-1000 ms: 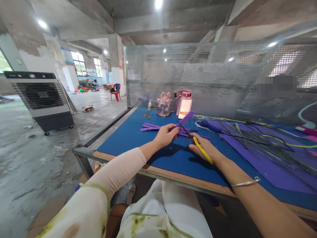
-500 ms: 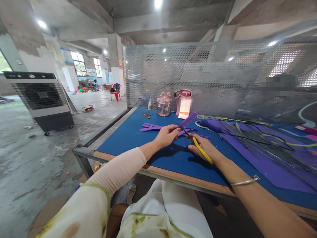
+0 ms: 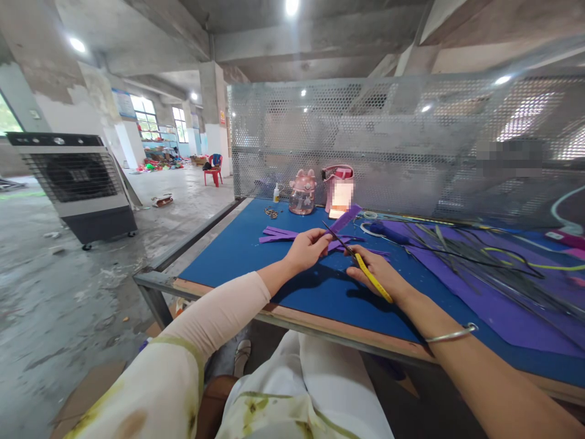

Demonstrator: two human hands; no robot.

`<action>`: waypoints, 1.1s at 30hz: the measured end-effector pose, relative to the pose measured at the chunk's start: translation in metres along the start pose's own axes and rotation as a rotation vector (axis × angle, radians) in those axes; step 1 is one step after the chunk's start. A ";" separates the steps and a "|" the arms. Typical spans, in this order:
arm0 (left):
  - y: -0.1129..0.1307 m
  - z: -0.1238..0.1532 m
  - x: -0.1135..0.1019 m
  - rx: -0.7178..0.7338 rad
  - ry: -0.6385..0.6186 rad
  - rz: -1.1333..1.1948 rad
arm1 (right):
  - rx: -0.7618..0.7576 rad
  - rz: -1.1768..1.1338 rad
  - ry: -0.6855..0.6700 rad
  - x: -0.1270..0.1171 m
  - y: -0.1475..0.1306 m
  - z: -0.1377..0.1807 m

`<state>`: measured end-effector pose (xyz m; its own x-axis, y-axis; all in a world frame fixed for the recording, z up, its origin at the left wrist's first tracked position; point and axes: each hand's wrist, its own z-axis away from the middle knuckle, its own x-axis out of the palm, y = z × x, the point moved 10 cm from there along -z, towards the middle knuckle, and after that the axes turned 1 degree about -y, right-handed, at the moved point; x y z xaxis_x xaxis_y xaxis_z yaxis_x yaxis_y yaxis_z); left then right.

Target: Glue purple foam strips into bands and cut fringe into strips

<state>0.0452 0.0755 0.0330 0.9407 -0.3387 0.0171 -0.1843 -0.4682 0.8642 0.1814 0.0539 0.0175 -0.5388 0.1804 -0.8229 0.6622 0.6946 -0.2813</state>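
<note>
Between the thumb and fingers of my left hand (image 3: 309,249) is pinched a purple strip (image 3: 346,219), its free end pointing up and away to the right. My right hand (image 3: 377,268) is closed around scissors with yellow handles (image 3: 373,278). Their dark blades reach left to the strip, just beside my left fingertips; whether they are cutting into it I cannot tell. Below and behind my hands, several more purple strips (image 3: 280,234) lie crossed on the blue tabletop (image 3: 223,250).
At the back stand a pink jug-like bottle (image 3: 302,194), a lit phone (image 3: 339,198) against a pink holder, and a small white bottle (image 3: 276,193). Purple sheet material (image 3: 498,305) with dark strips and cords covers the right side. A perforated metal screen (image 3: 388,140) closes off the far edge.
The free end of the purple strip has shifted slightly left and looks a little more bent. Both hands and the scissors have hardly moved.
</note>
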 end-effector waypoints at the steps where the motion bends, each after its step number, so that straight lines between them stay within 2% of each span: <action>1: -0.001 0.000 0.000 0.000 -0.001 -0.004 | 0.001 0.001 0.002 0.000 0.000 0.000; 9: -0.003 0.000 0.005 -0.011 -0.045 -0.028 | 0.011 -0.009 0.016 -0.001 -0.001 -0.001; 25: -0.007 0.001 0.004 -0.040 -0.056 -0.018 | 0.084 0.041 0.037 -0.006 0.005 -0.001; 33: -0.003 0.000 0.000 -0.029 -0.019 -0.027 | 0.058 0.062 -0.009 -0.004 0.003 0.000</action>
<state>0.0457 0.0764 0.0306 0.9395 -0.3421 -0.0161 -0.1500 -0.4534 0.8786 0.1853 0.0554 0.0202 -0.4910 0.2157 -0.8440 0.7237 0.6404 -0.2573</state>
